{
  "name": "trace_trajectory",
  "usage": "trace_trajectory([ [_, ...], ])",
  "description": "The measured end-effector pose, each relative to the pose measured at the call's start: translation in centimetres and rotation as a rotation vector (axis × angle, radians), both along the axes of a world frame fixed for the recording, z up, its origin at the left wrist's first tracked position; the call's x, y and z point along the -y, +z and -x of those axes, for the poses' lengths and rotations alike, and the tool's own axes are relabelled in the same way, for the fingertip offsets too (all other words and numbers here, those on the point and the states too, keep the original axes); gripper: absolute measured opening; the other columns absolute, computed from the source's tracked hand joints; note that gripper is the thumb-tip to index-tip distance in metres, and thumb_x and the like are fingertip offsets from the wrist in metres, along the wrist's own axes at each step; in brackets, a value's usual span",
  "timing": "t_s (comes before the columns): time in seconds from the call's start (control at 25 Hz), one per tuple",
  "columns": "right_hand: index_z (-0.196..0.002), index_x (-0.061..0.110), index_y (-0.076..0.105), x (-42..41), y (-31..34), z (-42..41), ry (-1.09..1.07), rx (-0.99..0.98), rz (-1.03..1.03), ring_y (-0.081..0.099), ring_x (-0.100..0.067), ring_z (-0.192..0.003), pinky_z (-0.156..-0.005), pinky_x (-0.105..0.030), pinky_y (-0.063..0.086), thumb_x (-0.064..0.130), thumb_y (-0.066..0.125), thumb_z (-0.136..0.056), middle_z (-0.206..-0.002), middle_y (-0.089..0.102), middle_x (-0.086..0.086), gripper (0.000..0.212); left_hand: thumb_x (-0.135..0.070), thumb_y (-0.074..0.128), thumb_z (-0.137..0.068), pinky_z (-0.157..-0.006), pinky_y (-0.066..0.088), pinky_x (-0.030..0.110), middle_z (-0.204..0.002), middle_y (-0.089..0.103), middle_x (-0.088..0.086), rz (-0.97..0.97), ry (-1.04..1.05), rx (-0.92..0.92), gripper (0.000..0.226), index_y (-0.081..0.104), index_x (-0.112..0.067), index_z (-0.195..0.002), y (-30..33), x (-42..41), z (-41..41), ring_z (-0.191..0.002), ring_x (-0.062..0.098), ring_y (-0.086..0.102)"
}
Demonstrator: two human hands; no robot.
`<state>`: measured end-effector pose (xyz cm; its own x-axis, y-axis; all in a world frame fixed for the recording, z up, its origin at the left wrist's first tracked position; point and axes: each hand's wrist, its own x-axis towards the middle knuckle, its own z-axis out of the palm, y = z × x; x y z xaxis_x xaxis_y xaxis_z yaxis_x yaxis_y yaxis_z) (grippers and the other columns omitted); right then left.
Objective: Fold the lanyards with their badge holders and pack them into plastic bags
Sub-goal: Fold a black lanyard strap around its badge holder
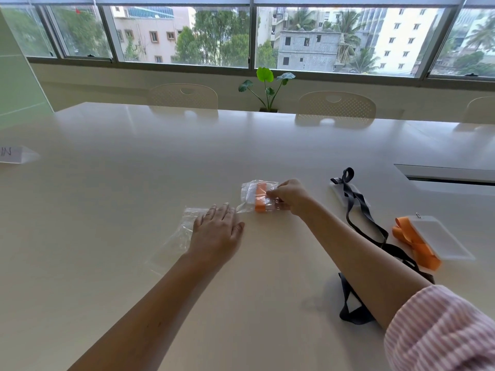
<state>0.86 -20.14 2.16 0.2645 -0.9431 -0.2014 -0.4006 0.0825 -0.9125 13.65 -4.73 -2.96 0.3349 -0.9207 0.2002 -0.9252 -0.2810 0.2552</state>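
A clear plastic bag holding a folded orange lanyard with its badge holder lies on the white table. My right hand pinches this bag at its right edge. Flat on empty clear plastic bags rests my left hand, fingers straight. To the right lie a black lanyard with a clear badge holder, partly under my right forearm, and a loose orange lanyard beside another clear badge holder.
A folded paper sign stands at the far left. A cable slot is cut into the table at the right. Chairs and a small plant line the far edge under the windows.
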Motion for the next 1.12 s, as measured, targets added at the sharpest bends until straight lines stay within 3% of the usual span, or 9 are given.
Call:
trace_trajectory([
  [0.12,-0.069,-0.001,0.06,0.4,0.4,1.3,-0.011,-0.062,0.137,0.062,-0.03,-0.063,-0.076,-0.048,0.057,0.012,0.069,-0.081,-0.068,0.059,-0.016,0.02,-0.045,0.03,-0.097,-0.115,0.007,0.036,-0.157,0.023,-0.004,0.017,0.003,0.012,0.054,0.029,-0.023,-0.147,-0.2,-0.1,-0.1,-0.145,0.016,0.016],
  [0.28,-0.084,0.006,0.072,3.4,2.3,6.8,-0.214,-0.421,0.464,0.066,-0.033,-0.085,-0.077,-0.033,0.052,0.019,0.062,-0.079,-0.083,0.071,-0.017,0.018,-0.046,0.031,-0.097,-0.115,0.009,0.036,-0.156,0.024,-0.004,0.026,-0.003,0.03,0.054,0.031,-0.023,-0.146,-0.2,-0.1,-0.1,-0.144,0.016,0.017],
  [0.4,-0.085,0.006,0.069,5.8,2.8,12.0,-0.33,-0.591,0.384,0.061,-0.035,-0.098,-0.075,-0.03,0.044,0.022,0.063,-0.078,-0.101,0.068,-0.019,0.018,-0.046,0.031,-0.097,-0.115,0.009,0.035,-0.156,0.025,-0.004,0.031,-0.002,0.043,0.053,0.031,-0.023,-0.146,-0.1,-0.2,-0.1,-0.144,0.016,0.018],
  [0.52,-0.067,0.01,0.05,6.0,2.1,14.8,-0.225,-0.723,0.224,0.058,-0.034,-0.1,-0.076,-0.033,0.039,0.047,0.066,-0.078,-0.093,0.063,-0.015,0.042,-0.046,0.03,-0.097,-0.115,0.01,0.034,-0.156,0.025,-0.005,0.031,0.005,0.054,0.054,0.031,-0.023,-0.146,0.0,-0.3,0.0,-0.144,0.016,0.018],
  [0.6,-0.063,0.013,0.045,5.8,1.6,14.9,-0.185,-0.74,0.229,0.057,-0.032,-0.098,-0.073,-0.032,0.035,0.049,0.068,-0.076,-0.087,0.058,-0.012,0.045,-0.046,0.03,-0.097,-0.115,0.01,0.034,-0.156,0.025,-0.005,0.032,0.008,0.058,0.054,0.031,-0.024,-0.146,0.0,-0.2,0.0,-0.144,0.016,0.019],
  [0.72,-0.063,0.019,0.044,5.5,1.4,14.0,-0.132,-0.659,0.194,0.052,-0.028,-0.088,-0.076,-0.035,0.039,0.042,0.075,-0.072,-0.081,0.053,-0.008,0.04,-0.047,0.03,-0.097,-0.115,0.01,0.034,-0.156,0.025,-0.006,0.039,0.005,0.067,0.053,0.032,-0.024,-0.145,-0.1,0.0,0.0,-0.144,0.015,0.019],
  [0.84,-0.072,0.011,0.047,5.5,1.0,13.0,-0.145,-0.501,0.107,0.055,-0.027,-0.091,-0.084,-0.038,0.046,0.029,0.083,-0.066,-0.086,0.055,-0.01,0.04,-0.047,0.031,-0.097,-0.115,0.011,0.034,-0.155,0.026,-0.006,0.043,0.008,0.062,0.053,0.033,-0.025,-0.145,-0.2,0.0,-0.1,-0.143,0.015,0.02],
  [1.0,-0.077,0.003,0.056,4.1,1.2,11.5,-0.168,-0.155,-0.01,0.06,-0.027,-0.076,-0.065,-0.036,0.053,0.001,0.076,-0.071,-0.079,0.058,-0.013,0.021,-0.044,0.037,-0.095,-0.113,0.014,0.037,-0.152,0.034,-0.003,0.075,0.01,0.049,0.052,0.036,-0.023,-0.143,0.3,-0.4,0.2,-0.141,0.016,0.027],
  [1.12,-0.083,0.003,0.059,2.2,2.6,10.7,-0.085,0.154,-0.082,0.06,-0.021,-0.067,-0.05,-0.028,0.054,-0.002,0.07,-0.078,-0.081,0.058,-0.012,0.014,-0.032,0.054,-0.09,-0.107,0.025,0.042,-0.132,0.055,0.004,0.302,-0.047,0.075,0.047,0.048,-0.015,-0.134,1.5,-0.9,0.7,-0.128,0.022,0.046],
])
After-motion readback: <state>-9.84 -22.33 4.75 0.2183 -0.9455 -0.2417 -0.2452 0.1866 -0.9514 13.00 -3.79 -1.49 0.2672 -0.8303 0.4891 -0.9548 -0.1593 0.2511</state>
